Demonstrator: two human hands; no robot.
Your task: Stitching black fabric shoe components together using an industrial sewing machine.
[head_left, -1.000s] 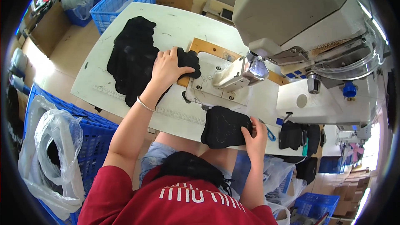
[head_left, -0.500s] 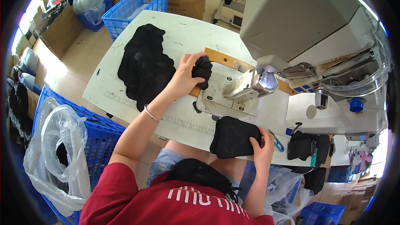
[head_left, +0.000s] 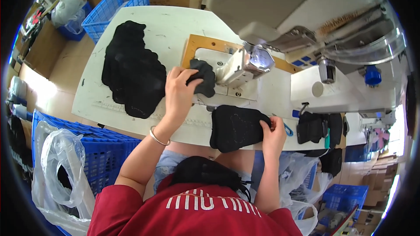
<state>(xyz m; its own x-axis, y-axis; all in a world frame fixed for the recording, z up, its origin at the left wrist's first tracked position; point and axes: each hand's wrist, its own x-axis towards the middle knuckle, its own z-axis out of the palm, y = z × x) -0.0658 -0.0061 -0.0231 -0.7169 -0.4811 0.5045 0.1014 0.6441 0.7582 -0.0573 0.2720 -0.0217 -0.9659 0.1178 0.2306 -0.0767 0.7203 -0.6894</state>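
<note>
My left hand (head_left: 179, 92) grips a small black fabric piece (head_left: 203, 77) on the bed of the sewing machine (head_left: 245, 63), just left of its needle head. My right hand (head_left: 273, 131) pinches the right edge of a stack of black fabric pieces (head_left: 234, 126) lying at the table's near edge. A long pile of black fabric pieces (head_left: 133, 74) lies on the white table (head_left: 170, 30) to the left of my left hand. A thin bangle sits on my left wrist.
A wooden plate (head_left: 194, 43) surrounds the machine bed. Blue crates stand at the lower left (head_left: 92, 148) and upper left (head_left: 116, 0), one with clear plastic bags (head_left: 59, 175). Black items (head_left: 317, 126) hang at the table's right. Cardboard boxes sit at far right.
My left hand has closed on the small black piece and shifted it by the needle head. My right hand stays on the stack at the table's near edge. My head has moved closer.
</note>
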